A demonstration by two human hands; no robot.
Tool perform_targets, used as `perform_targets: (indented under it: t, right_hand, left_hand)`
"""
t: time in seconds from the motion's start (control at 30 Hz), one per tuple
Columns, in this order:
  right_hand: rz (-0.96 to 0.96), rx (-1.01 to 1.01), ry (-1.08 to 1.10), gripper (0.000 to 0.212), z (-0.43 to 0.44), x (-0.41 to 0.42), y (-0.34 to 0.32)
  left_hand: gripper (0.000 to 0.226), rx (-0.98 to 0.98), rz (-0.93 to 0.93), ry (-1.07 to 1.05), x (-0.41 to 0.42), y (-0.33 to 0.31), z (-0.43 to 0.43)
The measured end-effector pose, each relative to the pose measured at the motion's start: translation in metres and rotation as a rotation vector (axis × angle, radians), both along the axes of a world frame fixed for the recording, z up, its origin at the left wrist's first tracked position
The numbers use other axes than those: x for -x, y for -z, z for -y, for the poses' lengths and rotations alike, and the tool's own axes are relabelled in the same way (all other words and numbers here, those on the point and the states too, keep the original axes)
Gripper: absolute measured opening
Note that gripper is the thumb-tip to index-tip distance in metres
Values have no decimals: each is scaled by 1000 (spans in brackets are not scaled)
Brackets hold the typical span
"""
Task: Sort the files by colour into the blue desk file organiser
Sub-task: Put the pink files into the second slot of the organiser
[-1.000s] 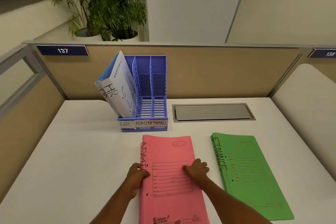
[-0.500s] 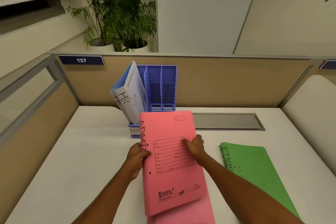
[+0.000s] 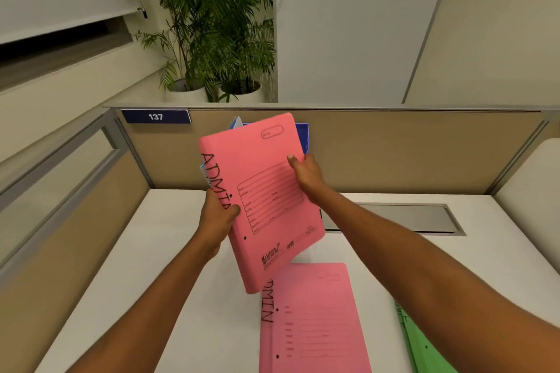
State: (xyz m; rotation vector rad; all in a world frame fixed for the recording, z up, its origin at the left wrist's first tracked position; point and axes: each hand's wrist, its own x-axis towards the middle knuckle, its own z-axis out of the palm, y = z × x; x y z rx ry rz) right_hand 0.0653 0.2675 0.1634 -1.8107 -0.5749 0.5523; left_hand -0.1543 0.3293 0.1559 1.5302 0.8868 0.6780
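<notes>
The raised file is pink with black lettering, like the flat file. The right file is green, the organiser blue, the surface white.

A dark blue plate on the partition bears the white number "137". The raised pink file carries black handwritten capitals down its spine edge reading "ADMI", the rest covered by the thumb of the left hand. Near its lower edge stands the printed brand "Krishna". A small box at its top seems to read "File No.", though blurred. Its form lines are too small to read. The second pink file, lying flat, shows "DMIN", its first letter hidden.
</notes>
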Motion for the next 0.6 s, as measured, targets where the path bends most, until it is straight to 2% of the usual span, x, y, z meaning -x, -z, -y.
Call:
perform_targets:
  t: [0.2,0.33,0.5,0.6]
  right_hand:
    - [-15,-32,-55,57,-51,-9,-32]
    - [-20,-54,-95,63,-83,-15,-49]
    - [6,-136,-175,65,-120,-20,-61]
    - [43,-117,-223,68,-141,-23,-64]
  left_hand:
    - [32,-198,-69,-126,-7,-27,-14]
    - [30,-337,-97,-129,-11,-41,-21]
    - [30,-438,-88,-134,-21,-40,-21]
    - [33,-454,-85,-139,-30,-34,-22]
